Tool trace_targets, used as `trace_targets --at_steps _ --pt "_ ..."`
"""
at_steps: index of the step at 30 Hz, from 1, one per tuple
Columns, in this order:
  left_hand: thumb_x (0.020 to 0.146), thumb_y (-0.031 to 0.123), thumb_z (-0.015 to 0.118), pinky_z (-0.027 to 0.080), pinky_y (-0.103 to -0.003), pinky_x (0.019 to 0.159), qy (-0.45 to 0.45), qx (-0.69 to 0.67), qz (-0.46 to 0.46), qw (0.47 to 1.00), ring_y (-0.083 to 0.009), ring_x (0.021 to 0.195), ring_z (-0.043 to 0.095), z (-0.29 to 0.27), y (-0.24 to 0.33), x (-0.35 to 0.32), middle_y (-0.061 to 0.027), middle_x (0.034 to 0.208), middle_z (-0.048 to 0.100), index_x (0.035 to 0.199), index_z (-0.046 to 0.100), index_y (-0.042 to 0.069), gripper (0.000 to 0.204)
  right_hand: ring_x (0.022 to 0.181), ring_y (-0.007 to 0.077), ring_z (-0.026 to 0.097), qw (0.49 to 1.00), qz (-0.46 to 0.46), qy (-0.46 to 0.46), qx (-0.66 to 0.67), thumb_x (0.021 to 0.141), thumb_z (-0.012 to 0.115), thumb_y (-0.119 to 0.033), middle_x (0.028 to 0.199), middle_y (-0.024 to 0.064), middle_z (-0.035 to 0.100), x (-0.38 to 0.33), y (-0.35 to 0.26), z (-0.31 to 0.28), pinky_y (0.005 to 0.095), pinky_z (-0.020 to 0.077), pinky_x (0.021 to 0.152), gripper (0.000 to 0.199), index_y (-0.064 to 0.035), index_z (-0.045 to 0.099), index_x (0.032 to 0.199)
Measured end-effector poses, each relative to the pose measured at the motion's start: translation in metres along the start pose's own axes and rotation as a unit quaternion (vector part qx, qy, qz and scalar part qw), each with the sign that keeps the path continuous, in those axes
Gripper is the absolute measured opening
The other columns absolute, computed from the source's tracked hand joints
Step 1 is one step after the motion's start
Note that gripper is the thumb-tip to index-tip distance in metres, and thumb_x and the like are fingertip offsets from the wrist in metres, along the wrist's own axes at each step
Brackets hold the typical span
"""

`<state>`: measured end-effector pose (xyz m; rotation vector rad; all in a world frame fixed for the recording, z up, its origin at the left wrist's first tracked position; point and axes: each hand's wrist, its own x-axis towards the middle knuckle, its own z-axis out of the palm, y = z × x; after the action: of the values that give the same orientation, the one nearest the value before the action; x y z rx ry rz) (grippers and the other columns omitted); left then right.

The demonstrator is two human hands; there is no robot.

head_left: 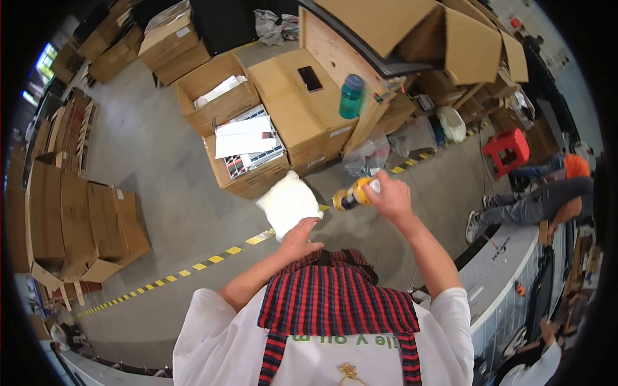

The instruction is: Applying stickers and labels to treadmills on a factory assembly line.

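Note:
A white, pillow-shaped cloth bundle (pixel 288 204) is in front of me, with bunched corners. My left hand (pixel 300 240) grips its lower right edge, the thumb pointing to the right and the fingertips partly hidden against the white material. To the right of the bundle, a yellow-and-black spray can (pixel 351 195) lies tilted almost sideways in the air, its dark end towards the bundle. My right hand (pixel 391 197) is wrapped around the can's other end, where a white part shows by the fingers. Can and bundle are a short gap apart.
Beyond the bundle stands an open carton (pixel 251 183) with white sheets on top. A large closed carton (pixel 283 83) bears a phone (pixel 310 78) and a teal bottle (pixel 351 96). Yellow-black tape (pixel 199 266) crosses the floor. At right are a red stool (pixel 506 151) and other people.

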<state>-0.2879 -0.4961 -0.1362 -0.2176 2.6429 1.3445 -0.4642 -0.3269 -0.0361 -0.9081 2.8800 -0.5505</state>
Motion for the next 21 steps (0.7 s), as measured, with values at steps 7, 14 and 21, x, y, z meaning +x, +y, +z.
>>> trace_targets --at_steps 7,14,21 --pt "0.063 0.022 0.068 0.045 -0.036 0.076 0.185 -0.038 -0.148 0.971 -0.0285 0.088 0.055 -0.049 -0.048 0.018 -0.0142 0.107 0.05 0.109 0.046 0.005 0.053 0.067 0.0371 0.057 0.997 -0.069 0.006 -0.04 0.072 0.057 -0.034 0.067 0.0196 0.059 0.202 -0.008 0.023 0.0446 0.0447 0.06 0.033 -0.0029 0.052 0.083" --pt "0.063 0.02 0.069 0.046 -0.036 0.072 0.271 -0.084 -0.339 0.897 -0.0253 0.084 0.055 -0.047 -0.092 0.049 -0.0125 0.099 0.054 0.102 0.051 0.004 0.046 0.075 0.0337 0.058 0.979 -0.131 -0.079 -0.132 0.072 0.057 -0.034 0.079 0.0188 0.06 0.389 0.002 0.077 0.0434 0.0451 0.065 0.035 -0.0032 0.05 0.089" --pt "0.062 0.018 0.071 0.046 -0.035 0.066 0.317 -0.099 -0.386 0.861 -0.0258 0.075 0.057 -0.046 -0.113 0.097 -0.0134 0.091 0.056 0.096 0.054 0.004 0.04 0.081 0.0307 0.058 0.959 -0.125 -0.164 -0.194 0.072 0.055 -0.028 0.084 0.016 0.061 0.482 0.02 0.107 0.0414 0.0462 0.069 0.035 -0.0039 0.051 0.098"
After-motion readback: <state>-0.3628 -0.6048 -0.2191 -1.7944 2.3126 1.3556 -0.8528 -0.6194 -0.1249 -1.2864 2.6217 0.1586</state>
